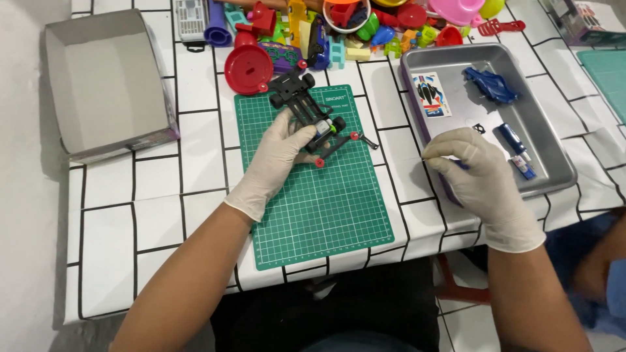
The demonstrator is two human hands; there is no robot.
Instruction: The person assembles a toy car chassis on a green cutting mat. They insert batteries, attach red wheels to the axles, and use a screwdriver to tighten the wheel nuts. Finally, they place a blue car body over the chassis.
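A: Nearest the camera, what do you see?

B: Two bare forearms ending in pale latex gloves, over the white counter (156, 215) with black line pattern. The right hand (479, 173) hovers at the near rim of the grey metal tray (548, 153), its grip pressed together on something tiny; what it is I cannot tell.

A: And the left?

B: The left hand (277, 160) rests on the green gridded cutting mat (313, 195), its grip closed around the black toy car chassis (306, 114), holding it steady.

A: How far along is the build?

B: Partway, I'd judge. Wheels and red rollers are on, but the blue car body shell (490, 85), sticker sheet (432, 94) and blue tube (515, 146) lie unused in the tray. Beyond lies a heap of colourful plastic toys (339, 29).
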